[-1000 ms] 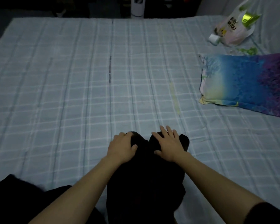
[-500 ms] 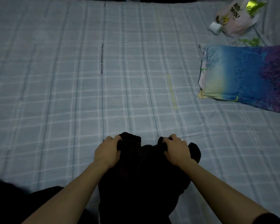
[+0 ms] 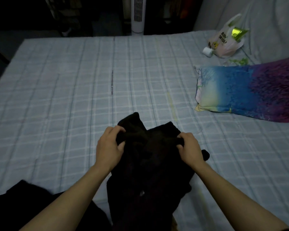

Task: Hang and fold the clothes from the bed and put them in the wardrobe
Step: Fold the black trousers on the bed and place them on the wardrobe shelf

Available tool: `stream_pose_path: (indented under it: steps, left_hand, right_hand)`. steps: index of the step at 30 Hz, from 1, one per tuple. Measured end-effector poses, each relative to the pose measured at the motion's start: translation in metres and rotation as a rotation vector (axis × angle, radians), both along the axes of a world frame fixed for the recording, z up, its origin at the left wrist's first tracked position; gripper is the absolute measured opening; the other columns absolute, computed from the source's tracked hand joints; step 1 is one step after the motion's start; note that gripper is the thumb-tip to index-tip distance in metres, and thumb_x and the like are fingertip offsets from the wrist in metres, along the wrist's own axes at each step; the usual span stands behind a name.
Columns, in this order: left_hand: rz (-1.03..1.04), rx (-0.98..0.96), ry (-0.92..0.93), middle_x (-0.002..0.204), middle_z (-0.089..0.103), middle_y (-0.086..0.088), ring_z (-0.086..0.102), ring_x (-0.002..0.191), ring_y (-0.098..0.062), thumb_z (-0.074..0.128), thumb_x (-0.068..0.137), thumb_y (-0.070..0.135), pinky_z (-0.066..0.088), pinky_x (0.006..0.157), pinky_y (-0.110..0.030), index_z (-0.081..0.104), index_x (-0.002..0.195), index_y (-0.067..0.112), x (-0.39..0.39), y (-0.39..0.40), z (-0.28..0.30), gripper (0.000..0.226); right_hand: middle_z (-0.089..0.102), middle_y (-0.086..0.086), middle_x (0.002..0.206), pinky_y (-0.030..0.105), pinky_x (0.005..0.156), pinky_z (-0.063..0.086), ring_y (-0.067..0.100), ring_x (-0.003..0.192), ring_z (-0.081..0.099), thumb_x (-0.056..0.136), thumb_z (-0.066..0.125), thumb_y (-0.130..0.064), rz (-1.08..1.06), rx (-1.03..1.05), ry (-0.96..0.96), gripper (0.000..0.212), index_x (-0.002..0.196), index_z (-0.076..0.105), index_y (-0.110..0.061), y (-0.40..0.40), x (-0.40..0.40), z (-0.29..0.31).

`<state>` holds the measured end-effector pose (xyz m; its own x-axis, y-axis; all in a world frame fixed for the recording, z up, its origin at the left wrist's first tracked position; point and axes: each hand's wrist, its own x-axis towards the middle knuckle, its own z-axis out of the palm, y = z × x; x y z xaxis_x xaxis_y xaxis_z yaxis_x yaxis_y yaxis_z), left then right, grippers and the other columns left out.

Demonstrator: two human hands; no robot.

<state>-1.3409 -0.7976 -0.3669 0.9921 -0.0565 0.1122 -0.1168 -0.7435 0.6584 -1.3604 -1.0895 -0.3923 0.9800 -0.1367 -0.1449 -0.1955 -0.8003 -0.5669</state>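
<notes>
A black garment (image 3: 150, 167) lies bunched on the near part of the bed (image 3: 73, 100), its far edge raised off the checked sheet. My left hand (image 3: 109, 147) grips the garment's far left corner with curled fingers. My right hand (image 3: 189, 147) grips its far right corner the same way. The garment's near part runs down between my forearms to the frame's bottom edge. More dark cloth (image 3: 23, 204) lies at the bottom left; what it is cannot be made out.
A blue and purple pillow (image 3: 250, 92) lies at the right of the bed. Behind it sits a white plastic bag (image 3: 225, 42) with a small white bottle (image 3: 207, 51). A white tower fan (image 3: 137, 14) stands beyond the bed's far edge in a dark room.
A second ago both hands pressed flat on the garment. They have since curled round its far corners and lifted that edge off the sheet.
</notes>
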Motion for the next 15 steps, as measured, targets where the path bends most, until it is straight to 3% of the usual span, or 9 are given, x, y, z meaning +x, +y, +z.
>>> stream_pose_path:
  steps: [4, 8, 11, 13, 15]
  left_hand:
    - [0.05, -0.088, -0.19, 0.103, 0.063, 0.003, 0.057, 0.093, -0.009, 0.072, 0.075, 0.0, 0.039, 0.083, -0.01, 0.065, 0.107, 0.021, 0.007, 0.005, 0.084, 0.039]
    - [0.104, -0.147, -0.358, 0.103, 0.064, 0.002, 0.056, 0.093, -0.003, 0.073, 0.074, -0.001, 0.037, 0.081, -0.002, 0.066, 0.105, 0.019, -0.001, 0.019, 0.175, 0.038]
    - [0.118, -0.201, -0.431, 0.104, 0.065, 0.008, 0.058, 0.096, -0.001, 0.084, 0.073, 0.014, 0.044, 0.079, -0.01, 0.067, 0.104, 0.023, -0.026, 0.031, 0.232, 0.037]
    - [0.106, -0.248, -0.434, 0.103, 0.067, 0.011, 0.062, 0.1, -0.004, 0.091, 0.067, 0.03, 0.048, 0.083, -0.02, 0.068, 0.101, 0.025, -0.049, 0.035, 0.256, 0.041]
    - [0.121, -0.271, -0.431, 0.092, 0.068, 0.012, 0.065, 0.091, -0.007, 0.09, 0.067, 0.031, 0.051, 0.08, -0.025, 0.067, 0.09, 0.025, -0.072, 0.038, 0.266, 0.033]
  right_hand:
    - [0.055, 0.002, 0.094, 0.007, 0.068, 0.034, 0.013, 0.083, 0.05, 0.078, 0.06, 0.006, -0.015, 0.096, -0.21, 0.033, 0.09, 0.052, -0.024, 0.003, 0.002, 0.057]
    - [0.06, -0.006, 0.086, 0.013, 0.071, 0.039, 0.014, 0.084, 0.057, 0.068, 0.062, 0.012, -0.104, 0.206, -0.465, 0.039, 0.085, 0.058, -0.023, 0.012, 0.004, 0.138]
    - [0.066, -0.009, 0.094, 0.023, 0.077, 0.052, 0.01, 0.09, 0.063, 0.064, 0.064, 0.011, -0.125, 0.316, -0.585, 0.048, 0.092, 0.065, -0.028, 0.018, -0.007, 0.198]
    - [0.065, -0.01, 0.105, 0.019, 0.082, 0.05, 0.006, 0.098, 0.061, 0.065, 0.073, 0.003, -0.059, 0.35, -0.564, 0.05, 0.104, 0.067, -0.027, 0.02, -0.02, 0.233]
    - [0.064, -0.013, 0.109, 0.009, 0.083, 0.042, 0.0, 0.102, 0.057, 0.065, 0.086, -0.013, 0.013, 0.398, -0.491, 0.048, 0.108, 0.066, -0.025, 0.022, -0.035, 0.26]
